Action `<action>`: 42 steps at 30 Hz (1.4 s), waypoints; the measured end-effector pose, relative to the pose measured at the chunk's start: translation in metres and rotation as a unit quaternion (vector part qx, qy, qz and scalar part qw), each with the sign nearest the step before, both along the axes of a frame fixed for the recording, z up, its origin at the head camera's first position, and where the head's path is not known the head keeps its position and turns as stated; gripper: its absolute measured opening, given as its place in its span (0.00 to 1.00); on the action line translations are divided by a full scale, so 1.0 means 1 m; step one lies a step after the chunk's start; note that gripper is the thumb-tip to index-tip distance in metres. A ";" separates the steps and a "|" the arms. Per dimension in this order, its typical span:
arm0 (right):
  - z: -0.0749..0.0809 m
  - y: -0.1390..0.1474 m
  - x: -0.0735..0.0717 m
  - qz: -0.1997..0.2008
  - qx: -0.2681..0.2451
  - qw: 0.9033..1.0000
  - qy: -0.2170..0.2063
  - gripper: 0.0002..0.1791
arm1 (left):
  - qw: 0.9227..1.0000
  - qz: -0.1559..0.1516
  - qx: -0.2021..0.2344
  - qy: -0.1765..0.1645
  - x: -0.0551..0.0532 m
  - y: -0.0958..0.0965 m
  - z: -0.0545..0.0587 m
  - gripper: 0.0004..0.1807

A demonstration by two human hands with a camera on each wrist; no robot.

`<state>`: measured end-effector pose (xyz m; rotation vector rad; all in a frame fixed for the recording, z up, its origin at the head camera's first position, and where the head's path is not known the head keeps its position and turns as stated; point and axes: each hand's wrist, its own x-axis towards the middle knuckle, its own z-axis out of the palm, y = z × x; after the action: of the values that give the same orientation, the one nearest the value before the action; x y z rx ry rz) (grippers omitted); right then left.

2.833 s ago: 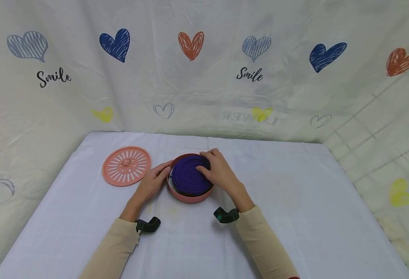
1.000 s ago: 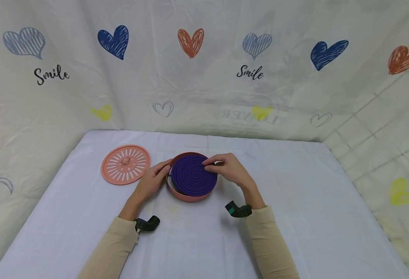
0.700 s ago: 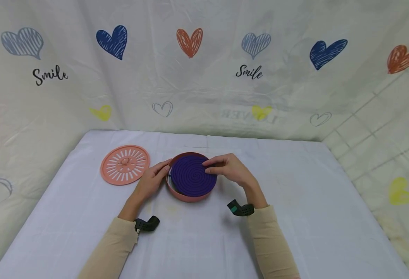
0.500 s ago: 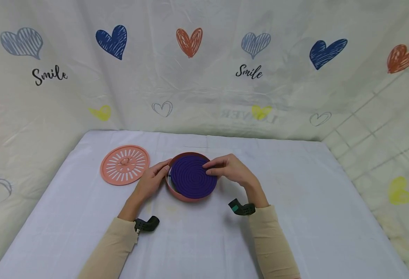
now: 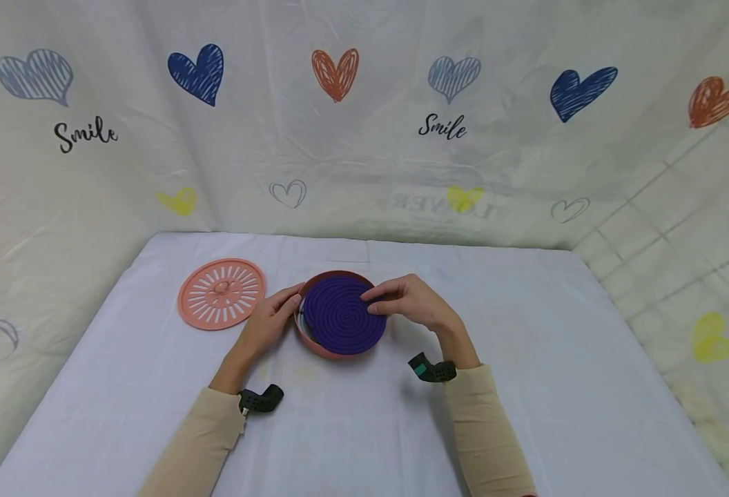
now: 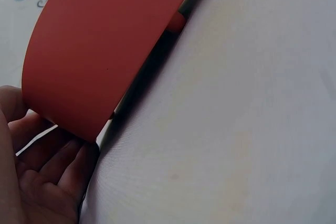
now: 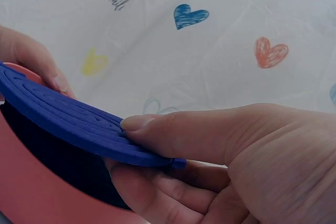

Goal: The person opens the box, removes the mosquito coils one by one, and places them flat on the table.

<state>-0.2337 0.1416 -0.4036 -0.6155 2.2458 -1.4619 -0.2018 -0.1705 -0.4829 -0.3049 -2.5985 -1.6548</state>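
Observation:
In the head view a purple mosquito coil (image 5: 342, 319) lies over the mouth of a round salmon-coloured coil holder (image 5: 328, 353). My right hand (image 5: 417, 304) pinches the coil's right edge; in the right wrist view its thumb (image 7: 142, 123) is on top and the fingers underneath. That side of the coil (image 7: 79, 121) is tilted up above the holder's dark inside. At the holder's left side, my left hand (image 5: 270, 323) grips the wall, thumb at the rim. The left wrist view shows its fingers curled against the holder's outer wall (image 6: 100, 51).
A salmon slotted lid (image 5: 222, 288) with a small centre knob lies left of the holder, close to the left hand. A white cloth (image 5: 526, 386) covers the table. Behind it hangs a pale curtain (image 5: 371, 159) printed with hearts.
My right hand has moved from over the holder's far right rim outward to the right, and the coil's right side has come up past that rim. The left hand keeps its grip.

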 end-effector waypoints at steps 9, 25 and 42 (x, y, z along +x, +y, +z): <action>0.000 0.000 0.000 0.006 -0.001 1.000 0.002 0.17 | 1.000 0.000 -0.002 -0.012 0.008 0.005 0.019 0.23; 0.002 0.004 0.000 -0.031 -0.035 0.999 0.013 0.18 | 1.000 -0.004 -0.001 -0.019 0.003 0.003 0.011 0.23; -0.002 0.015 -0.007 -0.139 -0.119 0.983 0.028 0.19 | 1.000 -0.002 0.007 0.000 -0.001 0.000 0.001 0.24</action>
<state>-0.2410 0.1562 -0.4057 -0.4258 2.2904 -1.8906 -0.2023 -0.1702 -0.4816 -0.3106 -2.5863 -1.6734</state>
